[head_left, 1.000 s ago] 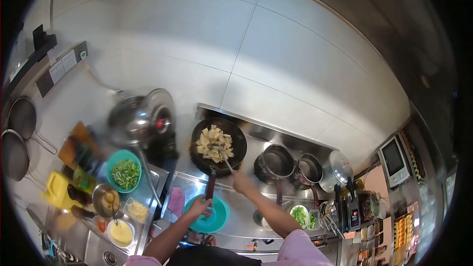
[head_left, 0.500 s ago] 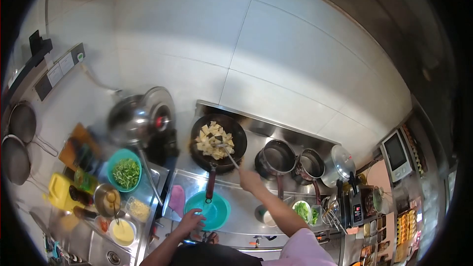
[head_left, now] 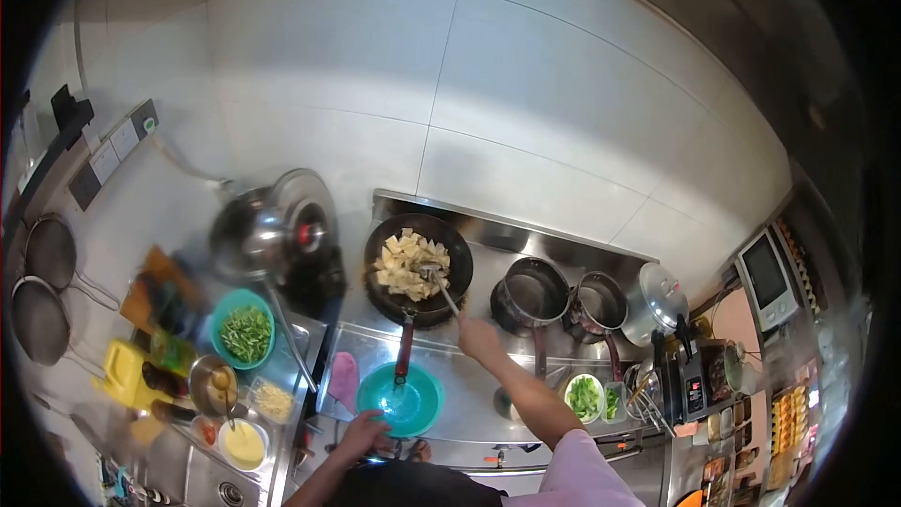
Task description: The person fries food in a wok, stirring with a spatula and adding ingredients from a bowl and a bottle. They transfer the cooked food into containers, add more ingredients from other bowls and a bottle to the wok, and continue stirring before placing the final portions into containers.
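Note:
My right hand [head_left: 479, 336] is closed round the handle of a metal spatula [head_left: 437, 278], whose head rests among pale, chunky food pieces [head_left: 405, 258] in a black frying pan [head_left: 454, 235]. The pan sits on the stove, its dark red handle [head_left: 404, 349] pointing toward me. Below that handle stands a turquoise bowl [head_left: 428, 404]. At the bowl's lower left edge is my left hand [head_left: 364, 434], fingers apart and holding nothing that I can see. A pink cloth [head_left: 343, 379] lies left of the bowl.
Two saucepans [head_left: 533, 296] [head_left: 602, 300] and a lidded pot [head_left: 657, 299] stand right of the pan. At left are a bowl of chopped greens [head_left: 246, 333], a yellow jug [head_left: 122, 374] and a steel pot [head_left: 211, 383]. Bowls of green leaves [head_left: 584, 398] sit at the right.
The view has shifted slightly. My right hand has moved the spatula a little within the food, and some pieces are rearranged. My left hand has drawn slightly down from the bowl.

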